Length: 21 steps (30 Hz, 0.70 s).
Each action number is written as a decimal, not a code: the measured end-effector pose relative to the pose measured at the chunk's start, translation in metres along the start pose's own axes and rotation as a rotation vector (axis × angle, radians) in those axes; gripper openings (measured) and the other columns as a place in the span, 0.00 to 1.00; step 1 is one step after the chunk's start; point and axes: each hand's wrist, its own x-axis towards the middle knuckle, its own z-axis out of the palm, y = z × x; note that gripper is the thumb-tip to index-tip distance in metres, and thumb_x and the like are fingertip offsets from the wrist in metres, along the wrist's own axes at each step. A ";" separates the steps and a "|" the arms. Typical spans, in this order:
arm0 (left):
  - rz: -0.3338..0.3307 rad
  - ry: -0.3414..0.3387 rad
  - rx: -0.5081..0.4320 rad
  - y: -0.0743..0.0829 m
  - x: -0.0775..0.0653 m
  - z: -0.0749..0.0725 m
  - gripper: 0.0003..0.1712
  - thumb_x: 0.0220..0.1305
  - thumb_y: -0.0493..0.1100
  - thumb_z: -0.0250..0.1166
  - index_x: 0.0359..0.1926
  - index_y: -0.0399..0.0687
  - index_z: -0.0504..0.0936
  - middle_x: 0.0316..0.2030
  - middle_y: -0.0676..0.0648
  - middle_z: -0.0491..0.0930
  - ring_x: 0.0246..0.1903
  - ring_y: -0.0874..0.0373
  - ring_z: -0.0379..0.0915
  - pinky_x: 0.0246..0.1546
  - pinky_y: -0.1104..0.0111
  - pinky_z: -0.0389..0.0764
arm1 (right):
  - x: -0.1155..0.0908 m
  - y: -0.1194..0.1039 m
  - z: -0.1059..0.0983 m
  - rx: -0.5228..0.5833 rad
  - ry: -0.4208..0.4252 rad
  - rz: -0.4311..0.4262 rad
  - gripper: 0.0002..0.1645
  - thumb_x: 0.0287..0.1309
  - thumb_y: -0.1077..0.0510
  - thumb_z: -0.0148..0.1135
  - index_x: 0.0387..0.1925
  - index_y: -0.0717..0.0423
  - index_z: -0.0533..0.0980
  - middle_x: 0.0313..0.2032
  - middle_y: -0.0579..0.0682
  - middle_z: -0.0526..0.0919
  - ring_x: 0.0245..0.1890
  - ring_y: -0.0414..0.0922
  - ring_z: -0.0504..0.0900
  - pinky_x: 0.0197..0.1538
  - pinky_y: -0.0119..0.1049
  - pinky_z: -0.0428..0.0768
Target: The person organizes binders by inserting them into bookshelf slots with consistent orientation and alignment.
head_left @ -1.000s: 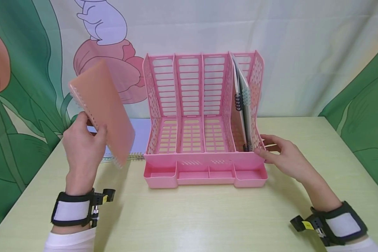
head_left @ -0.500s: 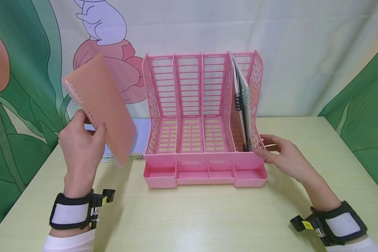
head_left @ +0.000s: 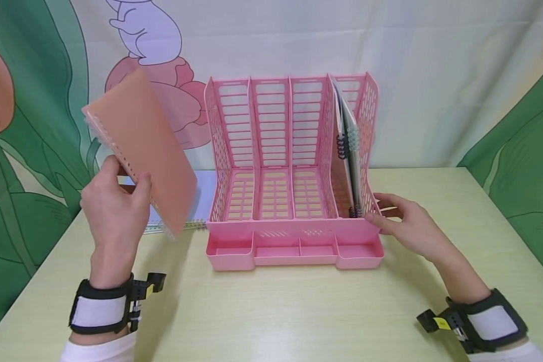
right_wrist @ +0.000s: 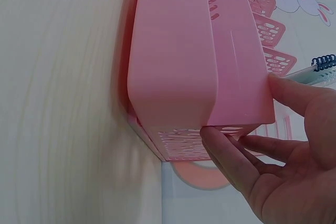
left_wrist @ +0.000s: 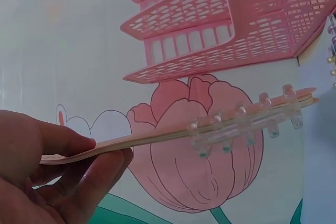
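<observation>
My left hand pinches a peach-covered spiral notebook by its bound edge and holds it tilted above the table's left side. In the left wrist view the notebook shows edge-on, thumb on one face and fingers on the other, its clear plastic coils to the right. A pink desktop file rack with upright dividers stands mid-table. My right hand grips its front right corner, thumb at the front and fingers along the side wall. Several spiral notebooks stand in the rack's rightmost compartment.
Blue-covered spiral notebooks lie on the table left of the rack, partly behind the peach one. Low open trays run along the rack's front. A printed curtain hangs behind the table.
My left hand has shifted slightly left, and the peach notebook's upper end has risen and moved left. My right hand and the rack have stayed put.
</observation>
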 end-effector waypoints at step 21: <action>0.058 0.073 -0.084 0.020 -0.002 -0.012 0.18 0.68 0.40 0.68 0.56 0.36 0.83 0.41 0.39 0.86 0.36 0.46 0.82 0.36 0.86 0.70 | 0.000 0.000 -0.001 -0.004 -0.002 -0.004 0.45 0.70 0.44 0.64 0.76 0.63 0.60 0.67 0.65 0.71 0.60 0.61 0.76 0.49 0.47 0.86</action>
